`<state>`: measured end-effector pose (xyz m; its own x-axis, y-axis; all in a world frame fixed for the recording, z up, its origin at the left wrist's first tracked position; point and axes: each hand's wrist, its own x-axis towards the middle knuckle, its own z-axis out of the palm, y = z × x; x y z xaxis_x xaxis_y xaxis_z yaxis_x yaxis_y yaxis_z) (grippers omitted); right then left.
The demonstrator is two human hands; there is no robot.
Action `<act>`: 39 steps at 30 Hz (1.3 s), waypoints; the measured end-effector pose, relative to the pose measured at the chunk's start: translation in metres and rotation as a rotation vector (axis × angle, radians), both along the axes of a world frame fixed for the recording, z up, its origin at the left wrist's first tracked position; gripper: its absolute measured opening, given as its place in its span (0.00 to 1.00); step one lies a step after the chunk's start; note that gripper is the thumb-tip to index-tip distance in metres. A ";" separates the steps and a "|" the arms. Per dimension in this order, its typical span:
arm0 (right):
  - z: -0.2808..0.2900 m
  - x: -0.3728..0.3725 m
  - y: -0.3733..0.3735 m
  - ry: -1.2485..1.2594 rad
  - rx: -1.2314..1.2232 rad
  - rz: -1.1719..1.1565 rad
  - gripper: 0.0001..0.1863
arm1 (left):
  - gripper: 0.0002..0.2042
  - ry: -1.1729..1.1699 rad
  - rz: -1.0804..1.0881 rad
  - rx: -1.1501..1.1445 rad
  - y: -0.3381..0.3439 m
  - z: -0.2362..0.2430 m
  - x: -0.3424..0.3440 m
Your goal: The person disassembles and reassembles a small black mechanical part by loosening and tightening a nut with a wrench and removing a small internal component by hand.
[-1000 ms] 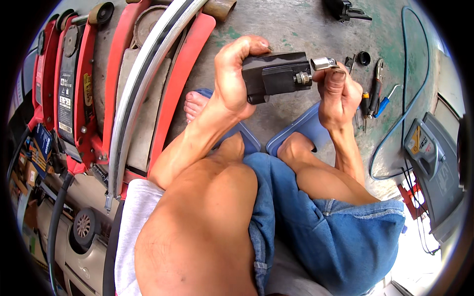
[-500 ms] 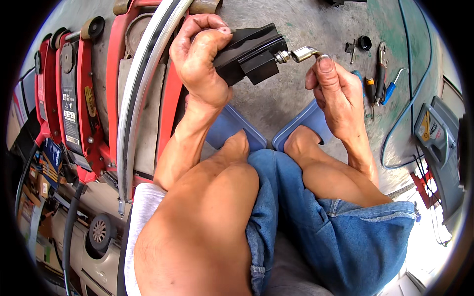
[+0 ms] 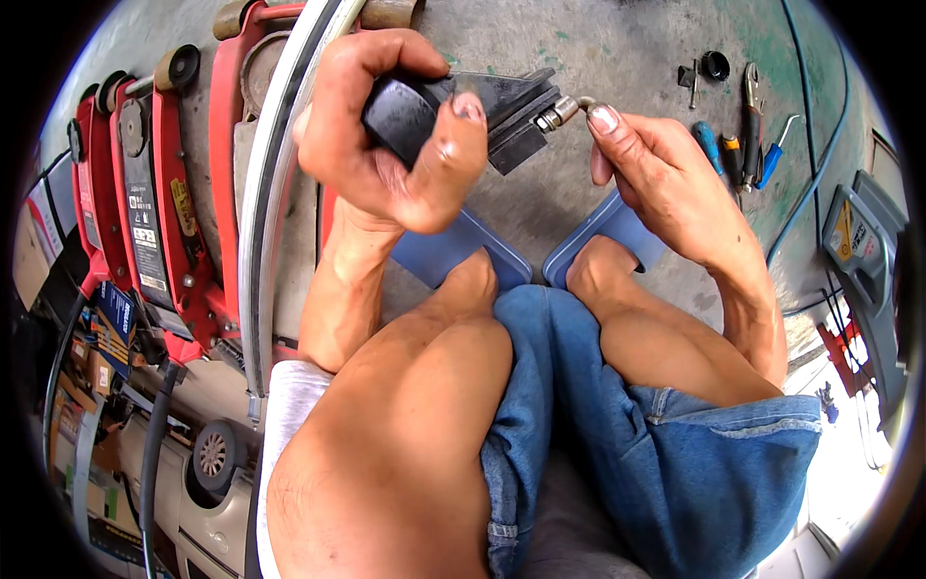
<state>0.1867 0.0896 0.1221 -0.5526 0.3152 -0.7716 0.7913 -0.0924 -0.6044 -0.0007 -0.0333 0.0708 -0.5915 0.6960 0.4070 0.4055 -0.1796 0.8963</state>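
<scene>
My left hand (image 3: 376, 145) is closed around a black angular housing (image 3: 516, 135), tilted, with a silver bolt and nut (image 3: 545, 122) at its right side; my thumb crosses over its face. My right hand (image 3: 680, 183) pinches the bent handle of a silver socket wrench (image 3: 565, 109) between thumb and fingers. The socket end sits over the bolt, or right at it; I cannot tell how far it is on. Both hands are raised above my knees and blue sandals (image 3: 598, 217).
Red floor jacks (image 3: 135, 193) and a curved silver strip (image 3: 270, 174) line the left. Pliers (image 3: 750, 116), screwdrivers, a hook tool (image 3: 776, 154) and a black cap (image 3: 715, 65) lie at upper right, beside a blue hose (image 3: 839, 116) and grey plastic case (image 3: 858, 241).
The housing and my left hand have moved up and left, and my left hand has turned. The socket has come onto or against the bolt from just right of it.
</scene>
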 end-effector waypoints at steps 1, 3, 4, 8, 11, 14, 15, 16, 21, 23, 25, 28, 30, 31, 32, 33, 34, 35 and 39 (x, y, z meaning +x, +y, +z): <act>0.000 0.001 -0.001 -0.006 0.002 -0.009 0.34 | 0.11 0.053 -0.004 0.080 0.003 -0.002 0.000; 0.000 0.001 -0.004 0.037 0.110 -0.062 0.33 | 0.11 0.055 0.029 0.095 0.004 0.001 0.004; 0.000 0.000 -0.005 0.045 0.105 -0.061 0.33 | 0.11 0.063 0.030 0.091 0.005 0.000 0.002; 0.004 -0.003 -0.002 0.059 0.197 -0.016 0.33 | 0.12 0.327 -0.069 0.295 0.010 -0.009 -0.002; -0.001 -0.002 0.000 0.023 0.233 0.085 0.32 | 0.12 0.503 -0.174 0.282 0.013 -0.007 -0.005; -0.003 -0.001 -0.001 -0.014 0.221 0.112 0.31 | 0.11 0.565 -0.230 0.251 0.017 -0.003 -0.004; -0.003 0.000 -0.001 -0.022 0.179 0.082 0.31 | 0.11 0.564 -0.240 0.249 0.019 -0.003 -0.004; -0.004 -0.002 -0.002 -0.016 0.170 0.080 0.31 | 0.11 0.567 -0.234 0.244 0.018 -0.003 -0.004; -0.011 -0.007 -0.004 0.036 0.276 0.066 0.30 | 0.10 0.429 -0.118 0.165 0.016 0.000 -0.004; -0.014 -0.003 -0.005 0.025 0.307 0.047 0.30 | 0.11 0.435 -0.117 0.118 0.015 0.000 -0.001; -0.016 -0.001 -0.008 0.021 0.327 0.033 0.29 | 0.11 0.365 -0.091 0.067 0.011 -0.006 0.001; -0.018 -0.001 -0.013 -0.001 0.363 -0.016 0.28 | 0.10 -0.239 0.093 -0.043 0.005 -0.015 0.014; -0.022 -0.006 -0.018 0.146 0.435 -0.075 0.26 | 0.10 -0.286 0.110 -0.082 -0.001 -0.027 0.005; -0.024 -0.005 -0.019 0.147 0.435 -0.072 0.26 | 0.10 -0.377 0.092 -0.081 -0.001 -0.034 0.001; -0.026 -0.005 -0.019 0.189 0.461 -0.094 0.25 | 0.11 -0.443 0.105 -0.083 -0.002 -0.040 0.004; -0.028 -0.005 -0.021 0.234 0.486 -0.114 0.25 | 0.11 -0.519 0.120 -0.085 -0.004 -0.045 0.010; -0.026 -0.004 -0.019 0.232 0.505 -0.118 0.25 | 0.11 -0.816 0.106 -0.057 0.002 -0.044 0.018; -0.023 -0.001 -0.019 0.279 0.586 -0.118 0.24 | 0.11 -0.970 0.050 0.003 0.003 -0.053 0.023; -0.039 -0.004 -0.027 0.482 0.716 -0.077 0.20 | 0.15 -1.532 0.112 -0.102 -0.009 -0.053 0.033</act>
